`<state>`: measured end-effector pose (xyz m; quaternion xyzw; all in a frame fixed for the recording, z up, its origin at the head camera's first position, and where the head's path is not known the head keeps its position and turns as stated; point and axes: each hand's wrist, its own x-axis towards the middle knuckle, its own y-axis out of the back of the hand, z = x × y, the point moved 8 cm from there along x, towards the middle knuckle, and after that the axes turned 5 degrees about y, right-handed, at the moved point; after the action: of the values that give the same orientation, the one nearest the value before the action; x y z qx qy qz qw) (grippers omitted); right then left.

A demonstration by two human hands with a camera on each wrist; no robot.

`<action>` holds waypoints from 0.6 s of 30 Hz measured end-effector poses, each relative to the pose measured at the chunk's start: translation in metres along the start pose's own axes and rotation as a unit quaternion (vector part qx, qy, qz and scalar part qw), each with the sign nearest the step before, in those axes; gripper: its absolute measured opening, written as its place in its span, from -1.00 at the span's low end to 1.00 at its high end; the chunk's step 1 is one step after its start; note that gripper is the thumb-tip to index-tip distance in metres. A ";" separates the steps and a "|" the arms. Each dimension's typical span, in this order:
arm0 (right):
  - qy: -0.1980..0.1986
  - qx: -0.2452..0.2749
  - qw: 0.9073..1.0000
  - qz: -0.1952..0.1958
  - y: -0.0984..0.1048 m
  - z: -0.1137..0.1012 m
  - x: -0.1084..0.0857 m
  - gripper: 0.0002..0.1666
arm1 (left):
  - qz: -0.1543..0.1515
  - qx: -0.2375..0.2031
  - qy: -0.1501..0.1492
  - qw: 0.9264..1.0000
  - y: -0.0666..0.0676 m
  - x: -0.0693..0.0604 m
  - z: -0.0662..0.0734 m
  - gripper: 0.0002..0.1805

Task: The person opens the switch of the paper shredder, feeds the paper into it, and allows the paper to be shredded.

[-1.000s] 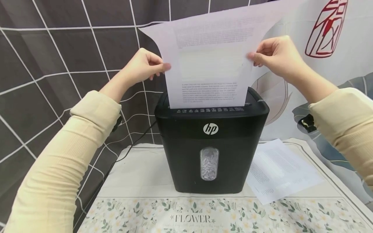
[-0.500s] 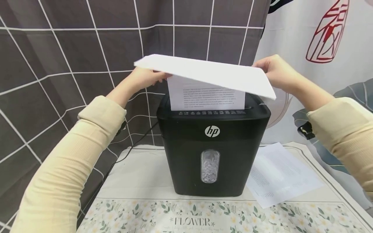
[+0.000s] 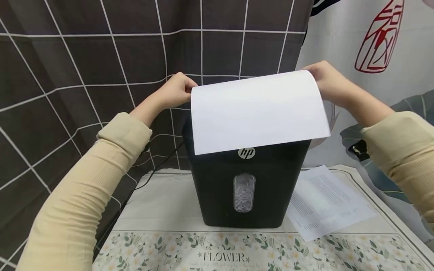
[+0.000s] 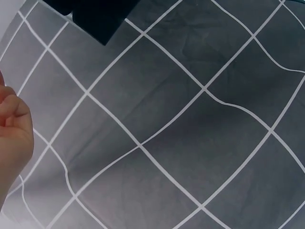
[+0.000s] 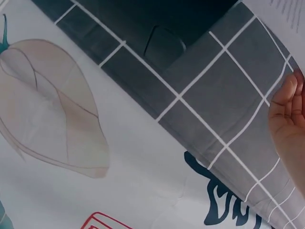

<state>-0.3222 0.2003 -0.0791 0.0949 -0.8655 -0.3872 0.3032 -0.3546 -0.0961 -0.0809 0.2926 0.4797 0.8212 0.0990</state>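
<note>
A white sheet of paper point(image 3: 259, 113) stands over the black HP paper shredder point(image 3: 217, 188), its upper part flopped forward over the shredder's top and slot. My left hand point(image 3: 177, 90) grips the sheet's left edge; its fingertips are partly hidden behind the paper. At the opposite edge my right hand point(image 3: 327, 82) holds the sheet, fingers covered by it in the head view. The right wrist view shows that hand's curled fingers point(image 5: 290, 98) close to the printed side. Only curled fingers point(image 4: 12, 112) appear at the border of the left wrist view. Shreds fill the shredder's window point(image 3: 244, 192).
A printed sheet point(image 3: 327, 203) lies on the table to the right of the shredder. A black cord point(image 3: 149, 178) runs off to the left. Behind hangs a dark grid-patterned curtain point(image 3: 135, 56), with a white printed cloth point(image 3: 342, 41) at right. A floral tablecloth point(image 3: 162, 248) covers the front.
The sheet's upper part has fallen forward and down, now hiding the shredder's top and printed icons. Both hands remain at its side edges; the left hand has come slightly lower.
</note>
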 end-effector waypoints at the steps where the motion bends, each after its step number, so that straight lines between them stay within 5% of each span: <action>1: 0.000 -0.008 1.000 -0.006 -0.002 0.001 0.000 -0.69 | -0.004 -0.006 0.001 1.000 0.000 0.000 0.000 -0.83; 9: -0.016 -0.108 0.993 -0.054 -0.024 0.012 0.006 -0.77 | -0.024 -0.037 0.014 0.999 -0.006 -0.001 -0.005 -0.82; 18: 0.011 -0.125 0.988 -0.090 -0.030 0.009 0.004 -0.83 | -0.013 0.029 0.000 0.999 -0.012 -0.003 0.002 -0.87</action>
<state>-0.3328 0.1839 -0.1036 0.1379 -0.7948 -0.5173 0.2858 -0.3520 -0.0894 -0.0915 0.2888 0.5072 0.8057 0.1010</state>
